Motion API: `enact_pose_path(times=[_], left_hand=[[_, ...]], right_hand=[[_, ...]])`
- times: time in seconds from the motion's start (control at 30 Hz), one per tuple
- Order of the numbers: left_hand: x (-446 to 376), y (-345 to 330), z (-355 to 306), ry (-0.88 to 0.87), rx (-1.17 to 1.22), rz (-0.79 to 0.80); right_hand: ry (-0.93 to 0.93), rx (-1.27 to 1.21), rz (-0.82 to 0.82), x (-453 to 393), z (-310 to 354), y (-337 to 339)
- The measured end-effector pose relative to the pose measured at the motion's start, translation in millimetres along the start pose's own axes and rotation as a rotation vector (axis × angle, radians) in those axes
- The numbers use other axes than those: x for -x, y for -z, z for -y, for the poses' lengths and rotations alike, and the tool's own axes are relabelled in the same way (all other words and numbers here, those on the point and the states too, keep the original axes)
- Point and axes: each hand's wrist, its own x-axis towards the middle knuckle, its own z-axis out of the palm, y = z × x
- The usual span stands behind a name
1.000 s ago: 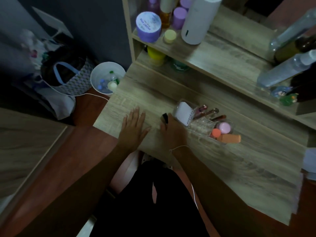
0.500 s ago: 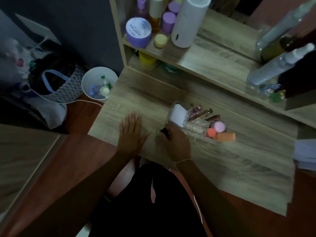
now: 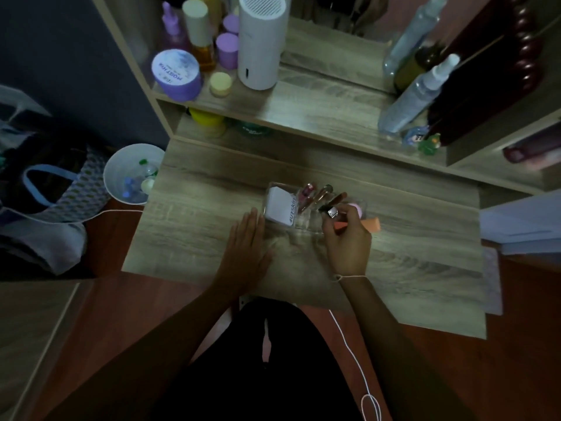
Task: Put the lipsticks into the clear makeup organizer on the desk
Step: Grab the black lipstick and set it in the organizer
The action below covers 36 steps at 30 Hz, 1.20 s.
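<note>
The right hand (image 3: 346, 238), off the bench now, is holding the dark silver-ended lipstick (image 3: 332, 205) over the clear plastic organizer (image 3: 306, 224).

Organizer (image 3: 306, 221) on desk (image 3: 409, 238)

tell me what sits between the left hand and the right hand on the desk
In the head view, mostly bare desk; at fingertip level the white box in the clear organizer sits between the flat left hand and the right hand, which holds a lipstick.

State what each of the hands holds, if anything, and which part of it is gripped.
The right hand pinches a dark lipstick by its near, metallic end, above the clear organizer. The left hand holds nothing; it lies flat on the desk.
</note>
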Motion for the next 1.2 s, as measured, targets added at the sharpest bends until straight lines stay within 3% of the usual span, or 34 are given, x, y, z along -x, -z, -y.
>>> enact_pose_path(times=[0.87,1.2], left_hand=[[1.9,2.7,2.4,0.005,0.005,-0.033],[0.6,3.2,6.7,0.002,0.005,-0.036]], right_hand=[[0.225,0.190,0.107,-8.4,-20.5,-12.5],[0.169,0.200,0.158,-15.3,-20.2,-19.5]])
